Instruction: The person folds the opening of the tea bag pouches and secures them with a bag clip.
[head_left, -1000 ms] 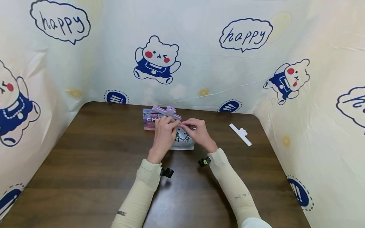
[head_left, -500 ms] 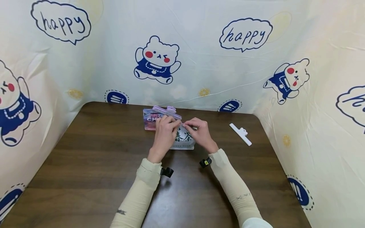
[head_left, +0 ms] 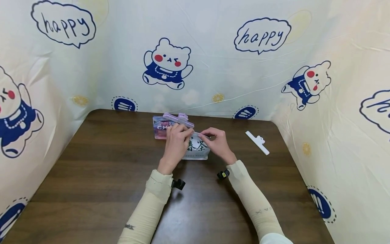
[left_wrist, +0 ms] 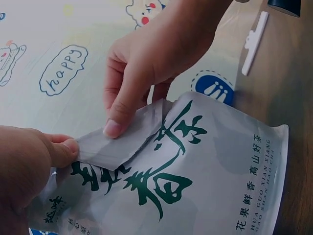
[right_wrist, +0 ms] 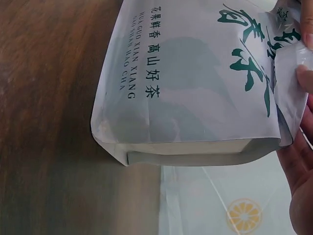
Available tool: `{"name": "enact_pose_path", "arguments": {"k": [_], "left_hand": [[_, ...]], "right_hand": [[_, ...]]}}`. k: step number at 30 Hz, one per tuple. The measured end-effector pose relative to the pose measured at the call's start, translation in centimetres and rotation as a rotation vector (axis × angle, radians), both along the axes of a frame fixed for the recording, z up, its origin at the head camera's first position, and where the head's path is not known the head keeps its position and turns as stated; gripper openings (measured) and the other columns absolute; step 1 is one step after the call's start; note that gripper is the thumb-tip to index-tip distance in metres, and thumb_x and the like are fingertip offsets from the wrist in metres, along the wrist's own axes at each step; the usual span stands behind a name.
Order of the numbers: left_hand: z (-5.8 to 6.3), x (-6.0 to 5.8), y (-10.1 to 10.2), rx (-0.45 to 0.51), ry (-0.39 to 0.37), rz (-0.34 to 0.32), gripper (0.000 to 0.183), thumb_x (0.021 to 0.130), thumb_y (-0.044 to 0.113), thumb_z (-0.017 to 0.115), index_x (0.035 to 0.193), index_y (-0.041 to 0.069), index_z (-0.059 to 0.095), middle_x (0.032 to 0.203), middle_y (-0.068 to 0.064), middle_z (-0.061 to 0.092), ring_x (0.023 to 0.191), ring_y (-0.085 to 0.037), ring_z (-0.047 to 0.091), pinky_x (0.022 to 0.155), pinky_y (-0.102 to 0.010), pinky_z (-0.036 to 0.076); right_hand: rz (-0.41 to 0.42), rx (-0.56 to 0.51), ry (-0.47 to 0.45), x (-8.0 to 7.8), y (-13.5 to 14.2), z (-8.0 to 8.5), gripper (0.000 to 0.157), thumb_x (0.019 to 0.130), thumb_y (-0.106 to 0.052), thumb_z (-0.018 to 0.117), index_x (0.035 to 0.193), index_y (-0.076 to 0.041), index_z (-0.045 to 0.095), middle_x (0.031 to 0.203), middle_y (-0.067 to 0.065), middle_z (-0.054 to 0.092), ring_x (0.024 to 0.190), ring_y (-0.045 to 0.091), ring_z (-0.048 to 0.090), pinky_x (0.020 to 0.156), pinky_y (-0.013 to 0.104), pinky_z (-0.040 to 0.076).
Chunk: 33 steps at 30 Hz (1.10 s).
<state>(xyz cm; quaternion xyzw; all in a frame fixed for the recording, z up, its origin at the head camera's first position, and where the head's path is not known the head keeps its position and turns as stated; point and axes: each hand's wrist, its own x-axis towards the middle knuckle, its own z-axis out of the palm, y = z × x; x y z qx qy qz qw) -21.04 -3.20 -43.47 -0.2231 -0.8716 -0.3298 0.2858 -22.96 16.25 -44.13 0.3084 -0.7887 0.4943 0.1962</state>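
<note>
A pale grey tea bag (head_left: 196,155) with large green characters stands near the back of the table, its top folded forward into a flap (left_wrist: 124,139). My left hand (head_left: 175,144) grips one end of the fold, thumb (left_wrist: 67,151) at the flap's edge. Farther along, my right hand (head_left: 220,144) pinches the folded flap, its thumb (left_wrist: 113,128) on the front and fingers behind. In the right wrist view the tea bag (right_wrist: 186,83) shows its lower print and side gusset, while the right hand (right_wrist: 298,166) is only partly in frame.
Behind my left hand lies a pink and blue pouch (head_left: 159,128) with a purple sealing clip (head_left: 179,119) across it. A white sealing clip (head_left: 257,143) lies to the right on the brown table (head_left: 100,176). A printed cloth (head_left: 207,61) hangs around the table's edges.
My right hand has slid to the right along the folded top, away from the left hand. The left hand keeps its place at the other end.
</note>
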Motion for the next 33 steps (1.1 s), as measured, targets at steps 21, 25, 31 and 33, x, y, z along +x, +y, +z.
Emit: {"name": "enact_pose_path", "arguments": {"k": [21,25,31,33], "left_hand": [[0.0,0.1,0.1,0.010,-0.012,0.004,0.017,0.091,0.009,0.076,0.107,0.010,0.081,0.089,-0.003,0.066,0.087,-0.024,0.051,0.083,-0.041,0.032],[0.0,0.0,0.1,0.013,-0.019,0.004,0.017,0.091,0.008,0.076,0.108,0.010,0.081,0.089,-0.003,0.066,0.087,-0.023,0.051,0.083,-0.041,0.032],[-0.1,-0.1,0.2,0.026,-0.012,0.002,0.015,0.091,0.008,0.076,0.106,0.009,0.081,0.088,-0.003,0.065,0.086,-0.023,0.051,0.083,-0.041,0.031],[-0.1,-0.1,0.2,0.030,-0.008,0.000,0.015,0.091,0.008,0.076,0.105,0.009,0.081,0.088,-0.003,0.065,0.085,-0.023,0.051,0.082,-0.041,0.031]], "right_hand": [[-0.017,0.025,-0.043,-0.3,1.4,-0.9,0.007,0.087,0.007,0.075,0.093,0.005,0.077,0.089,0.018,0.074,0.078,0.027,0.068,0.075,0.053,0.058],[-0.033,0.042,-0.020,-0.1,1.7,-1.0,0.007,0.087,0.007,0.075,0.093,0.005,0.077,0.089,0.018,0.074,0.079,0.027,0.068,0.073,0.045,0.059],[-0.018,0.083,0.025,0.2,1.8,-1.0,0.014,0.088,0.014,0.069,0.099,0.009,0.076,0.092,0.021,0.073,0.082,0.031,0.069,0.076,0.040,0.057],[-0.014,0.090,0.034,0.3,1.9,-1.0,0.016,0.087,0.017,0.068,0.100,0.010,0.076,0.093,0.022,0.073,0.083,0.032,0.069,0.077,0.041,0.057]]}}
